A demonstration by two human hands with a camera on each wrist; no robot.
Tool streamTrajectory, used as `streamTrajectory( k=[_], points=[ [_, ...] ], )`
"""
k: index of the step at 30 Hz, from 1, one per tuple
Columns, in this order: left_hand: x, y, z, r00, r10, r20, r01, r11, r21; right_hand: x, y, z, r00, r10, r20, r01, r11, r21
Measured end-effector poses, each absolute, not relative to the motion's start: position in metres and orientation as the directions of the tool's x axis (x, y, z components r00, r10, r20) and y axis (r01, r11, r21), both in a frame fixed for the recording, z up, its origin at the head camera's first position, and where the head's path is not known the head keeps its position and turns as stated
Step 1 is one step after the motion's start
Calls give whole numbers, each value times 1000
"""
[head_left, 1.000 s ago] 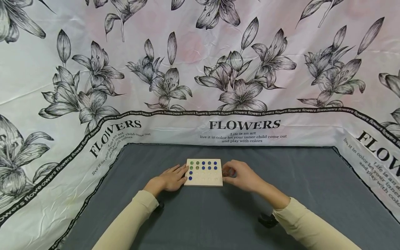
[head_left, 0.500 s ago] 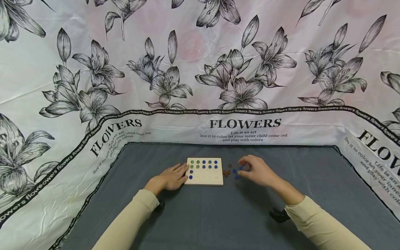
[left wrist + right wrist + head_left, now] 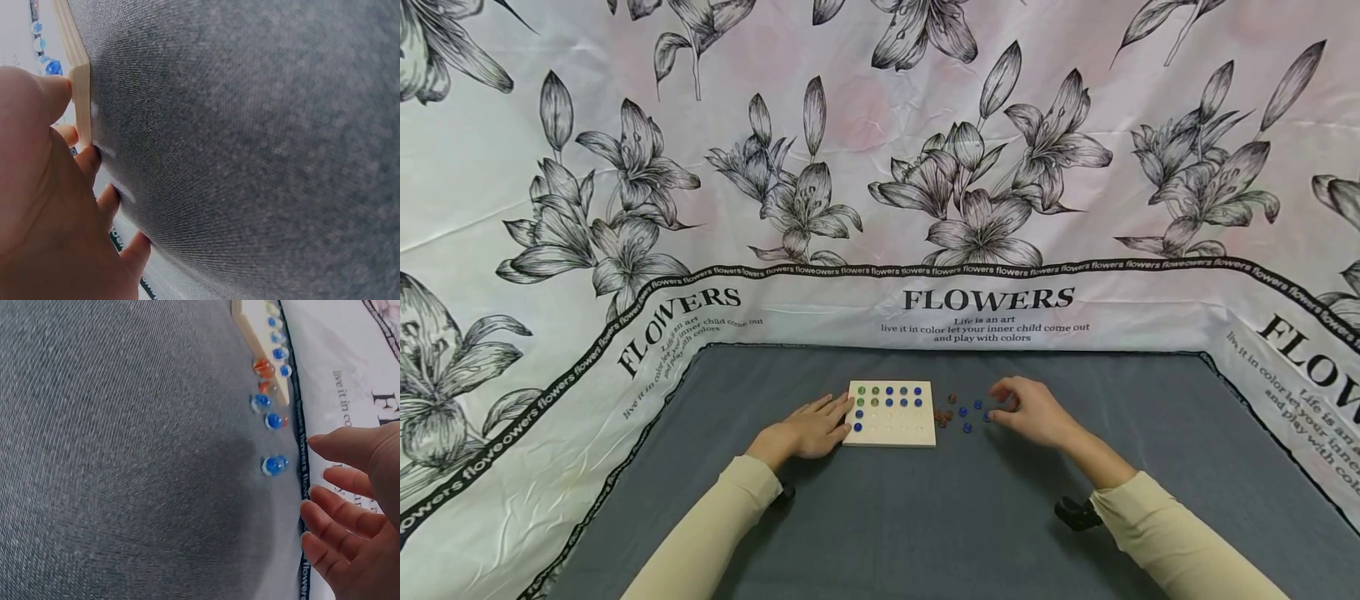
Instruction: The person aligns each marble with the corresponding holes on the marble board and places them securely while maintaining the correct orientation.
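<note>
A pale wooden board (image 3: 891, 439) with rows of round hollows lies in the middle of the grey cloth. Green marbles (image 3: 861, 402) sit at its upper left, and blue marbles (image 3: 903, 397) fill hollows to their right and below. My left hand (image 3: 805, 430) rests with extended fingers at the board's left edge; its thumb touches the wooden side (image 3: 81, 100) in the left wrist view. To the board's right lie loose reddish-brown marbles (image 3: 942, 417) and several loose blue marbles (image 3: 963, 412). Beside the rightmost blue marble (image 3: 274, 465) hovers my right hand (image 3: 1036, 412), fingers loosely bent and holding nothing.
Grey cloth (image 3: 880, 525) covers the table. Behind it and along both sides hangs white and pink floral fabric (image 3: 820, 317) printed with lettering. A black device (image 3: 1077, 513) is at the right wrist.
My right hand has drawn away from the board's right edge, moving rightward and uncovering the loose reddish-brown and blue marbles. The left hand and the board have stayed put.
</note>
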State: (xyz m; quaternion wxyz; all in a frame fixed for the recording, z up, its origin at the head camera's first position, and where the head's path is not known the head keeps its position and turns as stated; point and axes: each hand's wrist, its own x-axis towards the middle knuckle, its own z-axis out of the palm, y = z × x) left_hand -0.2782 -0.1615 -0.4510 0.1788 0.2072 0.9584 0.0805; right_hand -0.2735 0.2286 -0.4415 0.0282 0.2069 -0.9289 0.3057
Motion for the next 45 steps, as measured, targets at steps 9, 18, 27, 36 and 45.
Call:
streamTrajectory(
  k=[9,18,27,36,45],
  points=[
    [-278,-164,-451,-849,427,-311,367,900,233,-282,231,-452,-928,-350,128,-353,715,-603],
    [-279,-163,-451,-848,434,-304,376,897,233,-289,231,-461,-930,-355,96,-331,695,-638],
    [-277,-164,-449,-846,436,-307,372,895,247,-292,229,-463,-932,-352,89,-326,702,-634],
    [-278,-163,-451,-847,427,-317,359,899,251,-293,228,-467,-931,-355,80,-323,705,-631],
    [-280,-162,-449,-846,429,-317,365,899,243,-291,227,-463,-925,-373,78,-334,697,-635]
  ],
)
